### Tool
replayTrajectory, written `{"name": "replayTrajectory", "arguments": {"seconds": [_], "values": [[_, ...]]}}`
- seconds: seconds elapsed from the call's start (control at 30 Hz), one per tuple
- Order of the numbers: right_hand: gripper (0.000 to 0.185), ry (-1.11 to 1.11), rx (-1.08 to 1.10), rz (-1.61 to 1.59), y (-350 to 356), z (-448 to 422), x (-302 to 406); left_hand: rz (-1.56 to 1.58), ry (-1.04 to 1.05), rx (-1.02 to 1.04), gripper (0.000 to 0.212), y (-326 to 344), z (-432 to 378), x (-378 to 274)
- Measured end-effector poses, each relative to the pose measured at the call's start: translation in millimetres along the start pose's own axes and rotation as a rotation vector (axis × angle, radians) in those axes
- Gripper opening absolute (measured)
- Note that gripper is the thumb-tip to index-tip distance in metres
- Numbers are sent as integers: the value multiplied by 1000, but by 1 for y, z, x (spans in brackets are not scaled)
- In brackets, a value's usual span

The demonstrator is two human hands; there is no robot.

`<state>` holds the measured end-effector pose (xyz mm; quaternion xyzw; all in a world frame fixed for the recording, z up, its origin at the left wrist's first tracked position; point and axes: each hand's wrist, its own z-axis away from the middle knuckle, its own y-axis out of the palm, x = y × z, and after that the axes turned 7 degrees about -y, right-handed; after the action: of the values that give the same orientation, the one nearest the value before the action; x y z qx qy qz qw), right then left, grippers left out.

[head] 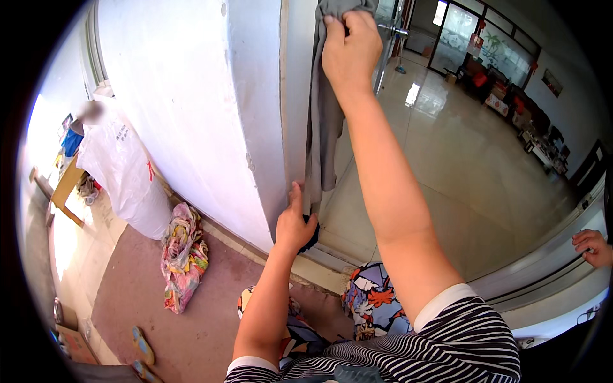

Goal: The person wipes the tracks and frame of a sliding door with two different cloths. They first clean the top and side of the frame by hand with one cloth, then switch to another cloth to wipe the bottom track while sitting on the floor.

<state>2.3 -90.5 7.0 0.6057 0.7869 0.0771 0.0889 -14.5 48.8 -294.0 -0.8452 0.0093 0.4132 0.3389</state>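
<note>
My right hand (354, 45) is raised at the top of the view, its fingers closed on a bunched part of a grey cloth (330, 143). The cloth hangs in long folds along the doorway's edge. Lower down, my left hand (293, 227) is at the white door frame (294, 119), its index finger pointing up and its thumb spread. Something dark blue (311, 237), perhaps fabric, shows behind and beside this thumb. Whether my left hand grips it cannot be told. Beyond the cloth is a glass door with a metal handle (395, 31).
At left, a large white sack (129, 177) leans by the wall, beside a crumpled floral cloth (184, 258) on a reddish mat (143, 282). Slippers (143, 344) lie lower left. Another person's hand (594, 248) shows at the right edge. A threshold (316, 273) crosses below the doorway.
</note>
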Motion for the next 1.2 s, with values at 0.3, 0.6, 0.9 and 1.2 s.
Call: {"name": "replayTrajectory", "arguments": {"seconds": [0.3, 0.6, 0.9, 1.2], "values": [[15, 148, 335, -12, -44, 93, 31, -25, 8, -39, 91, 0, 3, 11], [54, -59, 176, -56, 34, -63, 11, -32, -119, 134, 89, -15, 2, -2], [62, 136, 398, -188, -24, 76, 41, 35, -30, 37, 93, -7, 2, 4], [60, 3, 354, -56, 23, -66, 4, 18, -82, 113, 93, -11, 3, 3]]}}
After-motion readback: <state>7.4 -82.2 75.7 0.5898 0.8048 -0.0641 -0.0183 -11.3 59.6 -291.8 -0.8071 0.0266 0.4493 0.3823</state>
